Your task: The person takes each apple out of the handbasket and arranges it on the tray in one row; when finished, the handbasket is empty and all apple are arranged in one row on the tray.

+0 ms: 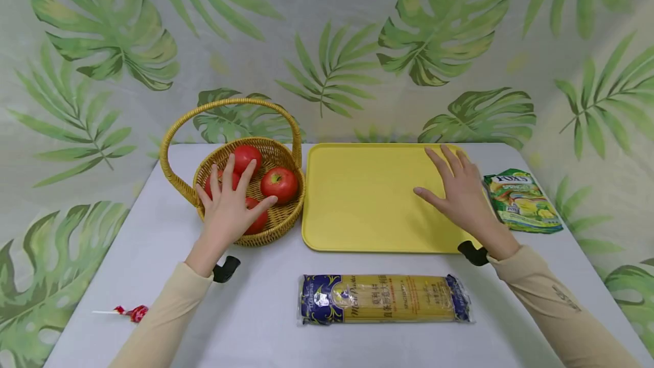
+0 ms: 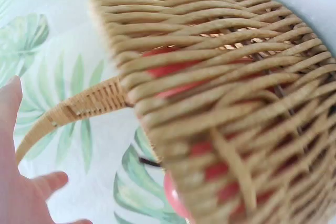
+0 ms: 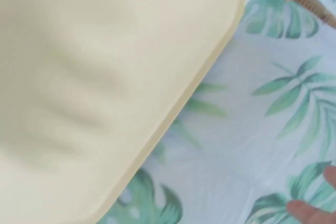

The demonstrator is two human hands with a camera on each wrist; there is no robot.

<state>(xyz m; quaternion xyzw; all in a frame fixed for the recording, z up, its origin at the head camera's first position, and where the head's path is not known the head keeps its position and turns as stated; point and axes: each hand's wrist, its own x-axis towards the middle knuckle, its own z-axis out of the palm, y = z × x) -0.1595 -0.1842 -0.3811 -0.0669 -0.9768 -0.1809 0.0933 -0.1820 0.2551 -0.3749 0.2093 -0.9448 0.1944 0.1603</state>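
Observation:
My left hand [image 1: 229,209] hovers over the front left of a wicker basket [image 1: 301,192] with a tall arched handle [image 1: 228,101]. Its fingers are spread and hold nothing. Several red apples lie inside, among them one apple [image 1: 279,184] at the right and another apple [image 1: 246,158] at the back. In the left wrist view, red shows through the basket's weave [image 2: 210,77]. Over the right part of a yellow tray [image 1: 368,197] is my right hand [image 1: 462,195], fingers spread, grasping nothing. Its shadow falls on the tray [image 3: 157,35] in the right wrist view.
A long pack of spaghetti [image 1: 385,299] lies in front of the tray. Right of the tray is a green Fox's candy bag [image 1: 522,200]. A red-wrapped lollipop [image 1: 137,313] lies at the front left. Leaf-patterned cloth [image 1: 327,72] hangs behind the white table [image 1: 276,288].

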